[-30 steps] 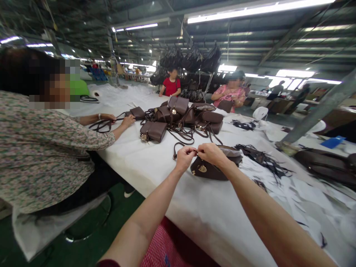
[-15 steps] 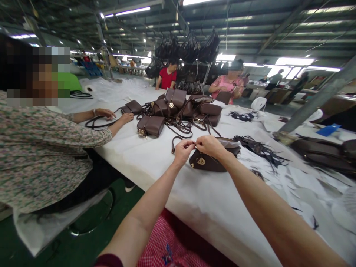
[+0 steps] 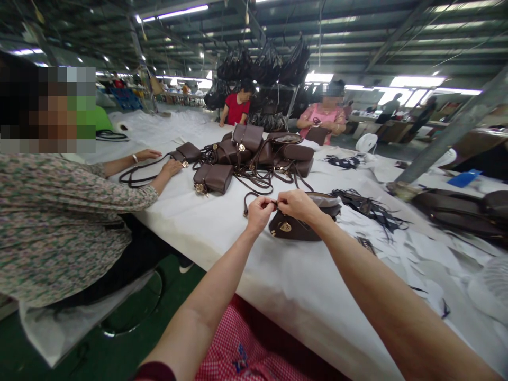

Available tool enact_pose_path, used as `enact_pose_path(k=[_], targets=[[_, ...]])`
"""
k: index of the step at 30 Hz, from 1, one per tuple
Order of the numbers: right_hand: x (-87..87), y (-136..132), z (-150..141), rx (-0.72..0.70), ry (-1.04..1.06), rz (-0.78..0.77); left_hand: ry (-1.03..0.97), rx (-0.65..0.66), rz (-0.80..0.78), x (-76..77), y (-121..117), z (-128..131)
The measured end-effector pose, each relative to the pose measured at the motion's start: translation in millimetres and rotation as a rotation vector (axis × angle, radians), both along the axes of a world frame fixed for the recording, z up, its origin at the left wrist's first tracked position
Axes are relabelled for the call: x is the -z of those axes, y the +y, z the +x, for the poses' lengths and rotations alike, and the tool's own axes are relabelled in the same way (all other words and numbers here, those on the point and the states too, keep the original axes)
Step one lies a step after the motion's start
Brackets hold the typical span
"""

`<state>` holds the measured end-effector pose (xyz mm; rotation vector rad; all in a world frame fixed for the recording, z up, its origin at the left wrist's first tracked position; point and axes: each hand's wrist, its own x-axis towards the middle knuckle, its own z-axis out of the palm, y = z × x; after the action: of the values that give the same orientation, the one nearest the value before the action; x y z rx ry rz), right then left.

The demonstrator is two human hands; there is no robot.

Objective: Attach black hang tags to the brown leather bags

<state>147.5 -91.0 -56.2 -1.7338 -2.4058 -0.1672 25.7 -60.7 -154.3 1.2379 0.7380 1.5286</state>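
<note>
A dark brown handbag (image 3: 299,232) with a gold emblem (image 3: 285,227) lies on the white-covered table in front of me. Its top gapes, and a whitish lining or wrapping shows inside. At the bag's upper left corner my left hand (image 3: 260,212) pinches the end of a thin brown strap (image 3: 246,200), which loops out behind it. My right hand (image 3: 297,204) is closed on the same corner, fingertips almost touching the left ones. A small metal piece glints between them; the fingers hide most of it.
A heap of brown handbags (image 3: 248,138) with tangled straps lies beyond my hands. At left sits a co-worker (image 3: 71,211), hands by a small bag (image 3: 186,152). Black strips (image 3: 367,209) and white scraps (image 3: 420,270) lie right, near a slanted metal post (image 3: 440,132).
My hands stay at the bag's corner, with slightly more of the small metal piece showing. The co-worker's hand at left has shifted back from the small bag. The view has moved slightly.
</note>
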Motion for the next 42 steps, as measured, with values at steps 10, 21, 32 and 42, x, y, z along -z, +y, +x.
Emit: enact_pose_path(k=[10, 21, 32, 42], targets=[[12.8, -3, 8, -0.099, 0.056, 0.06, -0.006, 0.071, -0.038, -1.8, -6, 0], [26.7, -9, 13, -0.094, -0.03, 0.145, -0.038, 0.102, -0.165, -2.9, -7, 7], [23.0, -17, 12, -0.111, -0.184, 0.083, 0.025, 0.103, -0.228, -10.3, -12, 3], [15.0, -26, -3, 0.037, -0.17, 0.123, 0.101, 0.094, -0.195, -14.3, -17, -2]])
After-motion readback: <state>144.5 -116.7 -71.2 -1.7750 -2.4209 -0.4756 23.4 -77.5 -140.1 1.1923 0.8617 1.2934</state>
